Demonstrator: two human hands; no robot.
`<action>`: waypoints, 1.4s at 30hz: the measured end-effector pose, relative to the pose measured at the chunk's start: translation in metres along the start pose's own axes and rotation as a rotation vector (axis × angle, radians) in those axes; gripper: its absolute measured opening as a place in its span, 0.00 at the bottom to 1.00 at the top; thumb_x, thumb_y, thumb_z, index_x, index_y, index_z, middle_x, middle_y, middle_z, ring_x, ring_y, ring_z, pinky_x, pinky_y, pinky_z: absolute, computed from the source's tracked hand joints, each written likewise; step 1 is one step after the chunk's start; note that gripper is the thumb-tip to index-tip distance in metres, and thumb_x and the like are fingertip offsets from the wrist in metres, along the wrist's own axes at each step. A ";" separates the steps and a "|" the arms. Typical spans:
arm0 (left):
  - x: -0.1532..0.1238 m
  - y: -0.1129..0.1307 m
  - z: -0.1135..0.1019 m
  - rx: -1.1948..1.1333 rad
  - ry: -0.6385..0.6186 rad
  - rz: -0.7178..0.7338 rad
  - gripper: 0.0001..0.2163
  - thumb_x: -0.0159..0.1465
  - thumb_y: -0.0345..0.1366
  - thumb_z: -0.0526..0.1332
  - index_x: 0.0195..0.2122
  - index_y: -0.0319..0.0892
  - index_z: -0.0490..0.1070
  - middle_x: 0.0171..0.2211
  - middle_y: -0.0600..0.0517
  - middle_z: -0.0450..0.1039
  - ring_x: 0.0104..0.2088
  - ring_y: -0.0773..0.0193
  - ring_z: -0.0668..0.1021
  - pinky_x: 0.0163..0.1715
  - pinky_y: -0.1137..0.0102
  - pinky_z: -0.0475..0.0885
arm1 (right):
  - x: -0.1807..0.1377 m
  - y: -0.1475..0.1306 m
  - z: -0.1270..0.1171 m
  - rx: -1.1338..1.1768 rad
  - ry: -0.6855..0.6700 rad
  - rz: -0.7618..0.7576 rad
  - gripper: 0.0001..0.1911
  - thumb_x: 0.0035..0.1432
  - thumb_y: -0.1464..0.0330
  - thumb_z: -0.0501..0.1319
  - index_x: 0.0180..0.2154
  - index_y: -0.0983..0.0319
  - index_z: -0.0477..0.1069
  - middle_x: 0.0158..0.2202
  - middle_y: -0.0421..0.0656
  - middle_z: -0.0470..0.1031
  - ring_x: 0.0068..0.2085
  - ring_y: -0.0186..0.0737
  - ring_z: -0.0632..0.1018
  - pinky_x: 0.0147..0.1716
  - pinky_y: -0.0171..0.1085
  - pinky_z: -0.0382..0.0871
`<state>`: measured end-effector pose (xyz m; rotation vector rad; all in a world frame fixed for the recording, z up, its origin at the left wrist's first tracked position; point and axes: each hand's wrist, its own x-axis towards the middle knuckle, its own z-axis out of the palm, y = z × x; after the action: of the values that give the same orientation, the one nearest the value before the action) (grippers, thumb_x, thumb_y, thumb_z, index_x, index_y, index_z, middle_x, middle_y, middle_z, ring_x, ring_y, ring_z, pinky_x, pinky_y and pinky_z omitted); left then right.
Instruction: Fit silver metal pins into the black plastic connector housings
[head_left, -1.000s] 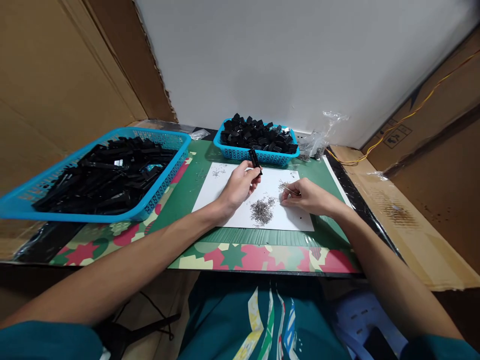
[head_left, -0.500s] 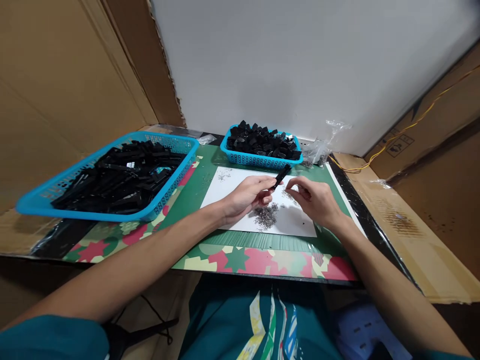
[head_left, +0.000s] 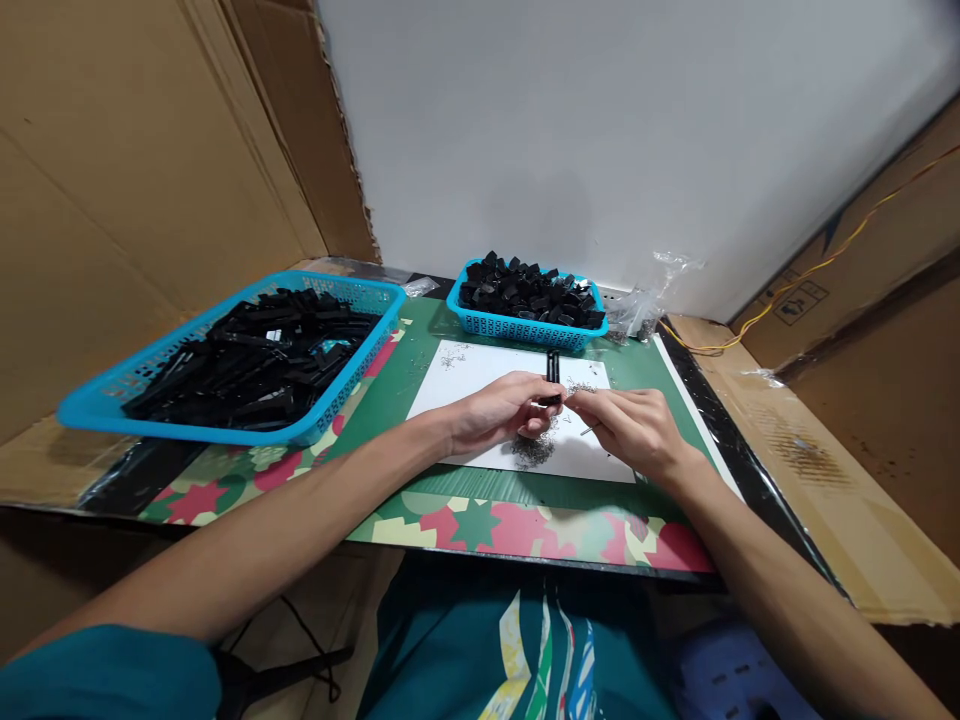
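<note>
My left hand (head_left: 510,408) is closed around a narrow black plastic part (head_left: 553,368), which points away from me with a slotted face up. Thumb and fingers grip its near end. Against that end, my right hand (head_left: 630,425) is pinched, its fingertips touching or almost touching the part. A thin metallic sliver (head_left: 587,431) shows under the right fingers; what the pinch holds is too small to make out. Below the hands, a dark pile of tiny metal pieces (head_left: 534,450) lies on a white sheet (head_left: 435,400). Another small pile (head_left: 581,387) is behind the right fingertips.
A large blue basket (head_left: 330,412) of long black plastic parts stands at left. Behind the sheet is a smaller blue basket (head_left: 517,328) of short black pieces, with a clear plastic bag (head_left: 637,310) beside it. Cardboard walls (head_left: 150,150) flank the green mat (head_left: 360,420).
The black part has turned from slanting right to pointing straight away from me. My right hand has come down and left to its near end. The view has shifted slightly.
</note>
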<state>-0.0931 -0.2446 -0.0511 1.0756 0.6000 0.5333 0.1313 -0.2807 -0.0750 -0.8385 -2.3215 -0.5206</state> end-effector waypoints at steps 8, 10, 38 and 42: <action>-0.001 0.006 0.002 0.077 -0.062 0.013 0.12 0.66 0.38 0.65 0.30 0.40 0.64 0.27 0.56 0.59 0.25 0.71 0.58 0.25 0.72 0.49 | 0.003 -0.004 -0.002 -0.010 0.091 -0.116 0.14 0.71 0.78 0.55 0.48 0.62 0.77 0.23 0.36 0.73 0.23 0.31 0.71 0.25 0.35 0.61; -0.001 0.006 0.002 0.085 -0.070 0.017 0.11 0.65 0.37 0.64 0.30 0.40 0.64 0.26 0.56 0.58 0.24 0.71 0.58 0.25 0.72 0.48 | 0.003 -0.004 -0.001 -0.013 0.094 -0.122 0.14 0.71 0.78 0.55 0.47 0.62 0.78 0.22 0.36 0.72 0.23 0.32 0.70 0.24 0.35 0.60; 0.003 -0.004 0.002 0.255 0.078 0.305 0.14 0.66 0.46 0.66 0.37 0.40 0.70 0.26 0.57 0.58 0.25 0.69 0.62 0.26 0.70 0.54 | 0.024 -0.032 0.004 0.767 0.236 0.845 0.16 0.63 0.54 0.67 0.34 0.60 0.78 0.18 0.33 0.55 0.21 0.32 0.57 0.22 0.36 0.51; 0.003 -0.006 0.000 0.275 0.053 0.305 0.21 0.69 0.57 0.60 0.40 0.41 0.72 0.29 0.56 0.58 0.27 0.68 0.61 0.28 0.71 0.55 | 0.021 -0.026 0.002 0.553 0.340 0.762 0.15 0.65 0.56 0.67 0.34 0.60 0.80 0.19 0.33 0.54 0.21 0.32 0.56 0.21 0.36 0.52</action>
<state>-0.0900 -0.2447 -0.0569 1.4292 0.5689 0.7609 0.1006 -0.2893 -0.0664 -1.1407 -1.5421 0.2811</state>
